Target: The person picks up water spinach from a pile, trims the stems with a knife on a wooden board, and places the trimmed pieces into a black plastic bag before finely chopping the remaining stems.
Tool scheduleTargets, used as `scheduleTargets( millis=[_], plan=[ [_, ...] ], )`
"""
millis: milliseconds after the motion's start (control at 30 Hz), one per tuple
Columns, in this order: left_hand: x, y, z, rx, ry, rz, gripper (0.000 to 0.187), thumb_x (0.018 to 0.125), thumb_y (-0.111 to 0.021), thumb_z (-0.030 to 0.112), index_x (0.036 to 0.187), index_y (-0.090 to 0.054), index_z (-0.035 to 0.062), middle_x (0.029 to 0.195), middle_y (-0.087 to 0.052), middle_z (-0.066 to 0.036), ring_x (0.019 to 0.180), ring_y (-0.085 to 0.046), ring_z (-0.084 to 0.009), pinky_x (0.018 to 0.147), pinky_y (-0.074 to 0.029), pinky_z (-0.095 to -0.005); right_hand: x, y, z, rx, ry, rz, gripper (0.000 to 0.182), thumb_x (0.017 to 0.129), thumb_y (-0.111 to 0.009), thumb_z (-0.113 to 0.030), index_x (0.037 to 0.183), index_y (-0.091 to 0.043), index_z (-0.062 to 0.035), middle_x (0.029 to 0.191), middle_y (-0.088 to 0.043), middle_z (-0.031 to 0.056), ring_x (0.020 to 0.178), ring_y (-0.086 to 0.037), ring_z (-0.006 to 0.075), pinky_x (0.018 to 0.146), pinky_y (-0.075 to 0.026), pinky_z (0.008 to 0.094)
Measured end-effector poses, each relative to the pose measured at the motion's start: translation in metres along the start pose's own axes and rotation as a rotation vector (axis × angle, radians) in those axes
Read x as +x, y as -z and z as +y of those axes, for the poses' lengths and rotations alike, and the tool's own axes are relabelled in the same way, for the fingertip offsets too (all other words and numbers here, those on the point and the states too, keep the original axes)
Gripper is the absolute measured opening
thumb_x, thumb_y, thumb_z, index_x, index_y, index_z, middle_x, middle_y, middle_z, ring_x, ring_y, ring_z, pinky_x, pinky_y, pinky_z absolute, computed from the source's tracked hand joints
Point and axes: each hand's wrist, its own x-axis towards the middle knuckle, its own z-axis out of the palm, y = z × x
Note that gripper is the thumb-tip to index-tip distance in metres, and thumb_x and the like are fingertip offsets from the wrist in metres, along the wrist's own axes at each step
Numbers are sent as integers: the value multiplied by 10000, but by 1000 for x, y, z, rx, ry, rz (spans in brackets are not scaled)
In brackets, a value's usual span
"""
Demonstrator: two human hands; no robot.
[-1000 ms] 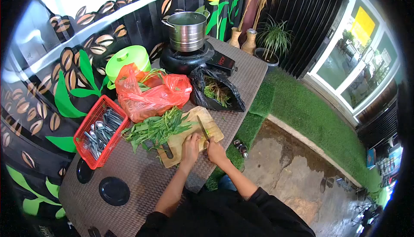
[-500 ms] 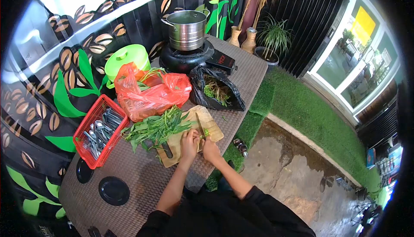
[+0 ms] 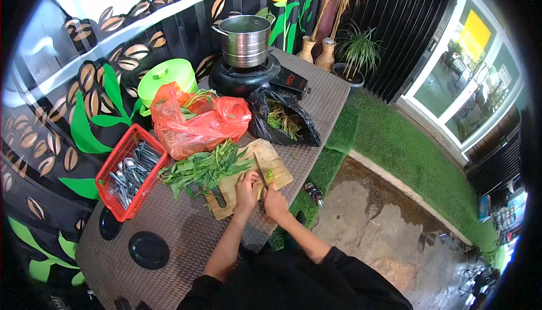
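A wooden cutting board (image 3: 280, 164) lies at the table's near edge. My right hand (image 3: 275, 203) is wrapped round the handle of a knife (image 3: 259, 166), whose blade points away from me across the board. Left of the blade, my left hand (image 3: 247, 189) rests on the board with its fingers curled together; what they hold, if anything, is hidden. Small chopped green pieces (image 3: 270, 174) lie just right of the blade. A heap of long leafy greens (image 3: 206, 167) covers the board's left part and spills onto the table.
Behind the greens sit a red plastic bag (image 3: 195, 126) and a black bag (image 3: 288, 121) of greens. A steel pot (image 3: 244, 42) stands on a portable stove (image 3: 240, 81). At left are a green lidded pot (image 3: 164, 78), a red cutlery basket (image 3: 131, 171) and a black plate (image 3: 149, 250).
My right hand has drawn slightly towards me with the knife, away from the chopped pieces, which show more plainly. My left hand has hardly moved.
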Motion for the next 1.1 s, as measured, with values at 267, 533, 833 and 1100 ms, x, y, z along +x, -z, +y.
scheduleTargets(
  millis=[267, 533, 833, 1100],
  plan=[
    [3, -11, 4, 12, -10, -57, 189, 768, -602, -70, 923, -536, 14, 848, -615, -143, 792, -634, -265, 686, -504, -360, 11, 25, 18, -65, 62, -27, 370, 952, -394, -317, 1087, -401, 28, 851, -615, 311, 817, -600, 483, 725, -486, 540],
    [3, -14, 4, -32, 23, 3, 104, 769, -620, -24, 846, -557, 8, 838, -614, -143, 768, -637, -264, 665, -497, -357, 4, 10, 18, -46, 43, 21, 375, 953, -394, -308, 1097, -396, 38, 880, -605, 330, 833, -599, 485, 721, -484, 542],
    [-9, -13, 11, 247, -173, -18, 55, 812, -556, -4, 866, -547, -10, 801, -582, -170, 785, -583, -343, 682, -472, -413, -3, 15, 7, -16, -10, -36, 340, 948, -377, -294, 1098, -398, 10, 935, -607, 320, 885, -606, 461, 773, -477, 534],
    [7, -8, 6, -54, 17, -107, 139, 764, -571, -94, 868, -545, -5, 773, -617, -142, 736, -628, -276, 647, -490, -368, 9, 7, 18, 14, 94, 7, 356, 949, -398, -302, 1107, -376, 16, 881, -594, 339, 846, -593, 485, 728, -479, 545]
  ],
)
